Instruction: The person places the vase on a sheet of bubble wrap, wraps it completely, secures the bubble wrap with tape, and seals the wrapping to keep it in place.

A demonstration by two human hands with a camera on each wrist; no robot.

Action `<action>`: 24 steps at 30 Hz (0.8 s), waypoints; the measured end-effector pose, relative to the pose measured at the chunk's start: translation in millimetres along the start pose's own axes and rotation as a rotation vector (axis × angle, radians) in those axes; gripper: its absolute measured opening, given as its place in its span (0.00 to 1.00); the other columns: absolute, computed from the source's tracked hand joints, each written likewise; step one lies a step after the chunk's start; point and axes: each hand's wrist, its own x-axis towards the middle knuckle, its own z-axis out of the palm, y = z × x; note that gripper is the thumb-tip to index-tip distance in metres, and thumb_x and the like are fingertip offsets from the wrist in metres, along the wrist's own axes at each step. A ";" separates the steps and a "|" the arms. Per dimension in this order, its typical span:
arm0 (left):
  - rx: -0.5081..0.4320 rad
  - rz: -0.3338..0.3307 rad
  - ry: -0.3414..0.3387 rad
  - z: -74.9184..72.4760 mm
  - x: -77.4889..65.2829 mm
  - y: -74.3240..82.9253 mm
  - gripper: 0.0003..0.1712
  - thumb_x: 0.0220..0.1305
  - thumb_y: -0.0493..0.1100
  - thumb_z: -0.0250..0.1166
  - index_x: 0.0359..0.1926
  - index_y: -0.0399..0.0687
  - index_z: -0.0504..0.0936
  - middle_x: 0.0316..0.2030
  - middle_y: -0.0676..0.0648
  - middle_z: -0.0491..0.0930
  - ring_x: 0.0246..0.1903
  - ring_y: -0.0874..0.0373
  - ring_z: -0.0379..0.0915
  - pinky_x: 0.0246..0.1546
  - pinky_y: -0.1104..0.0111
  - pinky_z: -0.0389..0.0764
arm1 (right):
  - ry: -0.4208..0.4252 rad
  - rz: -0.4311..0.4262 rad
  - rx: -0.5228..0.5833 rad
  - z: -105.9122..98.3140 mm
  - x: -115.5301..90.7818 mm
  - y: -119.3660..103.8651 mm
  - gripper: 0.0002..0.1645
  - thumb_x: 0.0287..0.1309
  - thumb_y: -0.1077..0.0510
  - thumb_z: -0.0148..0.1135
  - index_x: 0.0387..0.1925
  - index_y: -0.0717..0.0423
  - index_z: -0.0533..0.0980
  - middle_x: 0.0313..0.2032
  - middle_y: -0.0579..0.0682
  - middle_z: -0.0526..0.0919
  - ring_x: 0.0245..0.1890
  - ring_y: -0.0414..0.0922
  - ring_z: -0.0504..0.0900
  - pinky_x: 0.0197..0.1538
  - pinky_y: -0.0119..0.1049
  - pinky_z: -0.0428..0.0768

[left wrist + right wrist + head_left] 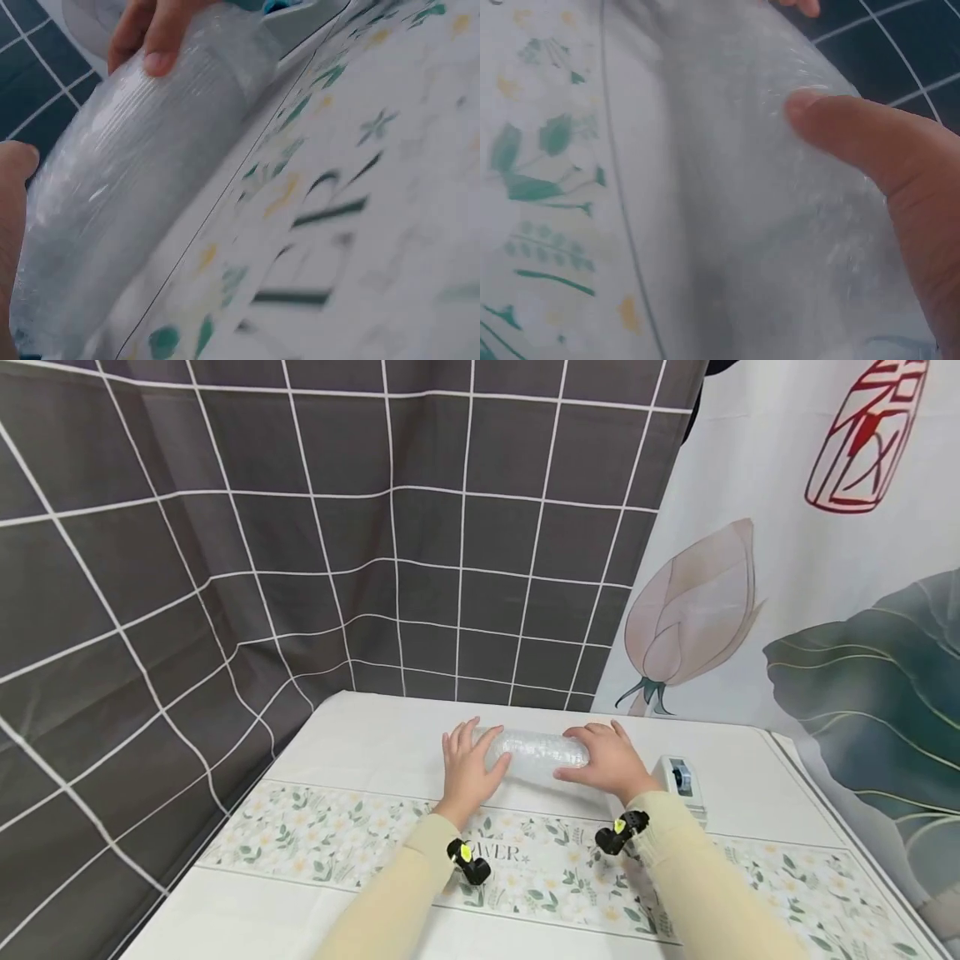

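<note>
A roll of clear bubble wrap lies crosswise near the far side of the white table, its ribbed, shiny surface filling much of both wrist views. At its left end, my left hand holds it with the thumb on the near side and the fingers spread over the top. My right hand grips the opposite end. In the right wrist view the right thumb presses along the plastic. The left wrist view shows fingers of the right hand over the roll's far end.
A white object with a blue part stands just right of my right wrist. The table cover carries a floral band with lettering. Behind hang a dark gridded curtain and a white curtain with a lotus print.
</note>
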 end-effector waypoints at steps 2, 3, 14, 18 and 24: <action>-0.108 -0.076 0.025 3.5 -8.0 9.0 0.26 0.68 0.51 0.63 0.65 0.56 0.76 0.68 0.38 0.61 0.68 0.41 0.54 0.70 0.40 0.55 | 0.024 0.047 -0.013 3.1 -4.6 -10.2 0.48 0.44 0.27 0.72 0.56 0.57 0.77 0.51 0.59 0.82 0.54 0.59 0.79 0.70 0.62 0.61; -0.179 -0.118 0.024 5.7 -13.3 15.1 0.25 0.68 0.49 0.63 0.65 0.56 0.75 0.66 0.39 0.62 0.67 0.42 0.55 0.68 0.42 0.60 | 0.032 0.079 -0.017 4.6 -6.9 -16.7 0.49 0.45 0.26 0.71 0.55 0.59 0.77 0.49 0.60 0.82 0.48 0.59 0.81 0.65 0.60 0.69; -0.656 -0.293 -0.170 18.9 -47.6 47.8 0.21 0.79 0.51 0.50 0.67 0.56 0.74 0.50 0.48 0.72 0.45 0.59 0.75 0.45 0.65 0.79 | 0.023 0.399 0.031 1.5 -21.9 -83.8 0.52 0.57 0.28 0.63 0.63 0.69 0.70 0.50 0.71 0.74 0.28 0.59 0.81 0.30 0.53 0.82; -0.646 -0.338 -0.151 19.1 -45.8 41.3 0.22 0.79 0.52 0.48 0.66 0.55 0.75 0.53 0.47 0.73 0.50 0.53 0.75 0.51 0.57 0.78 | 0.016 0.424 0.169 -10.0 -29.2 -93.9 0.45 0.63 0.31 0.59 0.62 0.66 0.74 0.52 0.70 0.78 0.41 0.63 0.83 0.44 0.58 0.82; -0.689 -0.345 -0.154 20.9 -42.5 34.2 0.25 0.79 0.51 0.44 0.70 0.51 0.72 0.63 0.42 0.72 0.63 0.44 0.69 0.64 0.47 0.70 | 0.191 0.464 0.578 9.2 -45.3 -84.9 0.33 0.74 0.38 0.50 0.60 0.62 0.77 0.53 0.62 0.76 0.53 0.57 0.76 0.57 0.56 0.76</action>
